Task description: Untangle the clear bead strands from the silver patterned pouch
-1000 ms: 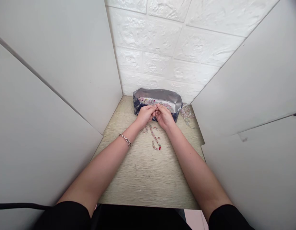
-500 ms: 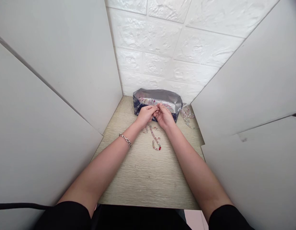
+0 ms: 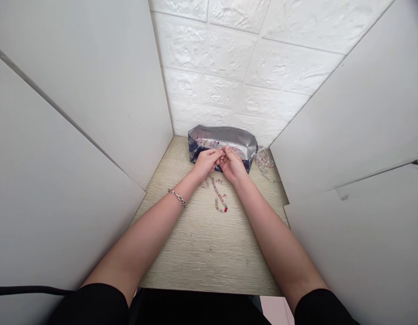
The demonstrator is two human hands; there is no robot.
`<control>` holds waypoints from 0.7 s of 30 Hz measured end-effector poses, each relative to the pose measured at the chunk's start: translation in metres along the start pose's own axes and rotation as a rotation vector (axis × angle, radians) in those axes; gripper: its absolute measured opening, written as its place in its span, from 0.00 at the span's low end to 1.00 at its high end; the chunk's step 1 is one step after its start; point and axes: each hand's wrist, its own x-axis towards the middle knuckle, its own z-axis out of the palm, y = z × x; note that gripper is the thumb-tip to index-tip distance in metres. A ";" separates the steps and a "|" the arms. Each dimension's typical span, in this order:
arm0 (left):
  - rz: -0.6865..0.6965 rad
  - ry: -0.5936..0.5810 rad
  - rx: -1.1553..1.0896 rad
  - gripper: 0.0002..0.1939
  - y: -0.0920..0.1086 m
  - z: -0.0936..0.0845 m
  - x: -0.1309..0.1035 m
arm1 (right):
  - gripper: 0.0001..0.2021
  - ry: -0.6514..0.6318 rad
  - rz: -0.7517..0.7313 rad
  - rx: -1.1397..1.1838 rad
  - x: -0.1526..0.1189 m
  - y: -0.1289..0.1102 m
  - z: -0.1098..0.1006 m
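Note:
My left hand (image 3: 206,163) and my right hand (image 3: 233,166) meet fingertip to fingertip at the front edge of a silver-lined, dark blue bag (image 3: 225,132). Both are closed in a pinch; whatever lies between the fingers is too small to make out. Loose small beads (image 3: 209,143), pink, clear and red, lie inside the open bag. Below my hands a strand of beads (image 3: 219,195) rests on the table in a curve, with red beads at its near end. Part of that strand is hidden near my left hand.
A heap of pale pink bead strands (image 3: 264,161) lies right of the bag. The wood-grain table (image 3: 209,253) is hemmed in by a white panel (image 3: 94,90) on the left, another panel (image 3: 357,135) on the right, and a white brick-pattern wall (image 3: 222,58) behind.

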 end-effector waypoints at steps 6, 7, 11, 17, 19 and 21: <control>0.005 -0.006 0.020 0.08 -0.001 -0.001 0.001 | 0.05 0.028 -0.011 0.023 0.001 0.001 -0.001; 0.003 -0.007 0.021 0.08 -0.001 -0.001 0.001 | 0.05 0.023 -0.010 0.019 0.001 0.001 -0.001; -0.002 0.002 0.014 0.09 -0.001 -0.001 0.001 | 0.04 0.008 -0.007 0.001 0.000 0.001 0.000; -0.004 -0.008 0.015 0.11 -0.002 -0.001 0.001 | 0.04 0.017 0.001 -0.018 0.001 0.000 0.000; -0.002 -0.014 0.014 0.11 -0.002 -0.002 0.001 | 0.04 0.013 0.005 -0.024 0.000 0.000 0.001; 0.002 -0.017 0.014 0.12 -0.002 -0.002 0.001 | 0.04 0.003 0.006 -0.024 0.000 0.000 0.001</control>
